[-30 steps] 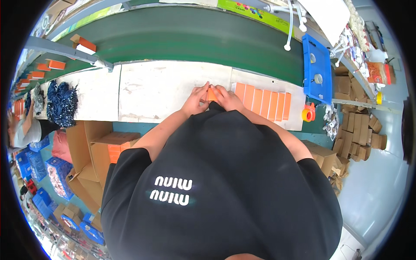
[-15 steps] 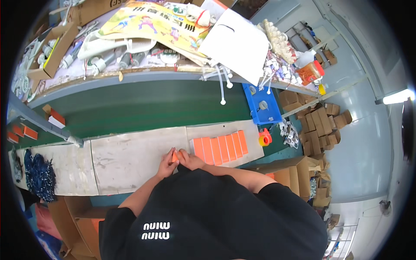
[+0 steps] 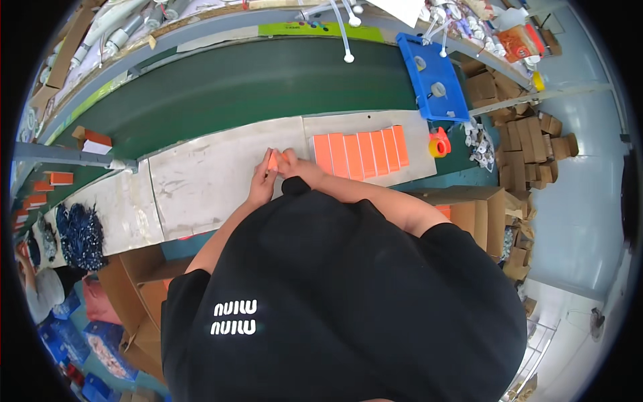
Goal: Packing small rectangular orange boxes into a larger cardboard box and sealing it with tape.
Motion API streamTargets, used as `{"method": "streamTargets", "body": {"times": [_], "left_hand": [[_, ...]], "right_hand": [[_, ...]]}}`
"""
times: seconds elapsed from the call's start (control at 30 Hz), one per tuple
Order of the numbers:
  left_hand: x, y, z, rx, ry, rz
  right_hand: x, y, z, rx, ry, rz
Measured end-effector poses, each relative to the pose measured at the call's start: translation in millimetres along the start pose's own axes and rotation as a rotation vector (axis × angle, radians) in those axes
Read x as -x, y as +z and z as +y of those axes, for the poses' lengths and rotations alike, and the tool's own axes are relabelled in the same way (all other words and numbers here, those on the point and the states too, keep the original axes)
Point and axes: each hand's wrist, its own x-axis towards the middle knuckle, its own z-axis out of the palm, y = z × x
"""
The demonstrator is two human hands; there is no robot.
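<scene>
Close in front of my body, over the pale work surface (image 3: 214, 174), both hands meet on a small orange box (image 3: 272, 161). My left hand (image 3: 262, 179) pinches it from the left side. My right hand (image 3: 301, 169) is closed over its right part, with the fingers bent. Most of the box is hidden by the fingers, so its ends cannot be made out. Just right of my right hand lies a neat row of several flat orange boxes (image 3: 362, 155) with white edges, side by side.
A blue tray (image 3: 450, 84) holding tape rolls stands at the far right, beside a red and yellow tape dispenser (image 3: 439, 143). Dark blue cables (image 3: 82, 234) lie left. A cluttered shelf (image 3: 221, 20) spans the back. Open cartons (image 3: 492, 221) flank me; another person (image 3: 47, 293) is far left.
The view has tilted down, so everything sits higher in the picture and another person shows at the left. Both hands stay on the orange box; their fingers have shifted slightly.
</scene>
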Motion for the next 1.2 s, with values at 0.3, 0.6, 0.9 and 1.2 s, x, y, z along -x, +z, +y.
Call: {"method": "streamTargets", "body": {"times": [0.3, 0.6, 0.9, 1.2], "left_hand": [[-26, 60, -40, -0.118, 0.007, 0.055], [-43, 115, -62, -0.233, -0.401, 0.206], [-31, 158, -91, -0.431, -0.431, 0.462], [-28, 190, -18, -0.059, -0.739, 0.498]], "right_hand": [[24, -8, 63, -0.530, 0.387, 0.200], [171, -23, 301, -0.038, 0.868, 0.450], [265, -30, 361, -0.391, 0.802, 0.075], [270, -15, 371, -0.819, 0.970, 0.345]]}}
